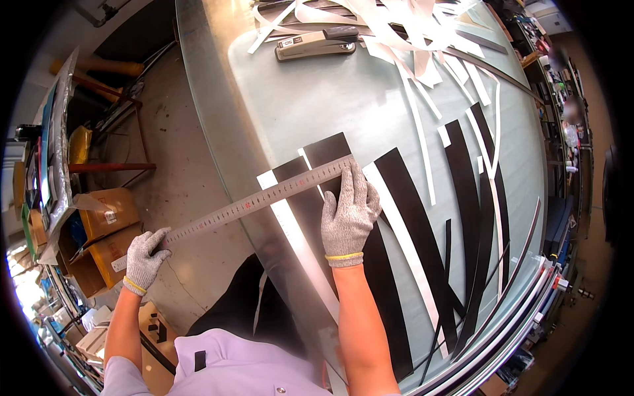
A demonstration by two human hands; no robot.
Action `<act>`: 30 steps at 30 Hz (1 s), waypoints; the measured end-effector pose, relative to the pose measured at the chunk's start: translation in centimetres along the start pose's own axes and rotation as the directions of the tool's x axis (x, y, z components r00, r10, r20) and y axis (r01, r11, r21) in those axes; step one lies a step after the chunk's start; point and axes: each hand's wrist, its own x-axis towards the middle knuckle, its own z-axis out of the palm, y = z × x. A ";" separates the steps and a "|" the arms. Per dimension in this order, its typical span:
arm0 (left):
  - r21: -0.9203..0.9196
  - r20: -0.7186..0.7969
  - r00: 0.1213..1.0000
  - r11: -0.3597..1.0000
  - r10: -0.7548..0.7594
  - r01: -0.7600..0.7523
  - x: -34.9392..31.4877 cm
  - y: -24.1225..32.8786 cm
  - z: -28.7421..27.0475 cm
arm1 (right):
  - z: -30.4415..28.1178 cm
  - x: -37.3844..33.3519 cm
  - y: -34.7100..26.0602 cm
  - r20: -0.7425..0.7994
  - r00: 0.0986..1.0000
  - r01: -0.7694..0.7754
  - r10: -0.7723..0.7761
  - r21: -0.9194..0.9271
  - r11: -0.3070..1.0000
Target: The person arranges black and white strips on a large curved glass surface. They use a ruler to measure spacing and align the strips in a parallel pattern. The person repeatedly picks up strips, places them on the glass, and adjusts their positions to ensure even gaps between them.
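A long steel ruler [251, 202] slants up from the lower left to the tabletop. My left hand [146, 256], in a grey knit glove, pinches its lower end beyond the table's edge. My right hand [352, 214], gloved alike, lies over the other end, fingers stretched out and pressing on it, thumb apart. Beneath the ruler are a wide black strip [328, 149] and a white strip [290, 231], running toward my body. To the right of my right hand lie a white strip [396, 228] and a black strip [419, 224]. My right hand and forearm hide parts of the strips.
A stapler [316, 45] rests toward the far side of the glossy table [271, 99]. Beside it is a tangled heap of white strips [403, 26]. More black strips [465, 171] lie at the right. Cardboard boxes [109, 224] stand on the floor at left.
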 end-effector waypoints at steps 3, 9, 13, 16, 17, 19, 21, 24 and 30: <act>0.000 -0.026 1.000 1.000 0.014 -0.014 -0.2 0.1 0.0 | -0.1 0.0 -0.1 0.004 1.000 0.005 -0.005 0.016 1.000; -0.139 -0.162 0.986 0.990 -0.028 0.005 1.2 -0.8 -0.3 | 0.3 0.2 0.1 -0.084 0.996 -0.027 0.033 0.070 0.997; -0.013 -0.230 0.964 0.990 0.130 -0.137 8.9 3.2 -2.6 | -0.1 0.2 -0.1 0.005 0.999 -0.044 0.044 0.091 0.995; 0.050 -0.236 0.931 0.961 0.277 -0.273 17.6 7.7 -2.6 | -0.5 0.1 0.2 0.024 0.999 -0.046 0.044 0.097 0.994; 0.064 -0.214 0.932 0.956 0.292 -0.285 20.3 8.5 -2.3 | -0.6 -0.1 0.4 0.058 0.997 -0.059 0.052 0.124 0.991; 0.096 -0.268 0.890 0.930 0.368 -0.356 24.9 10.0 -1.7 | -1.2 -0.3 0.4 0.102 0.994 -0.043 0.027 0.151 0.988; 0.152 -0.385 0.797 0.884 0.465 -0.442 25.7 14.3 -1.3 | -1.7 -1.1 -0.2 0.139 0.990 -0.055 0.036 0.135 0.989; -0.007 -0.212 0.852 0.871 0.479 -0.491 23.1 16.0 2.3 | -1.6 -2.0 -0.8 0.112 0.992 -0.063 0.051 0.108 0.992; -0.011 -0.156 0.947 0.959 0.279 -0.285 20.5 20.7 5.3 | -0.7 -2.0 -1.2 0.088 0.993 -0.086 0.084 0.017 0.996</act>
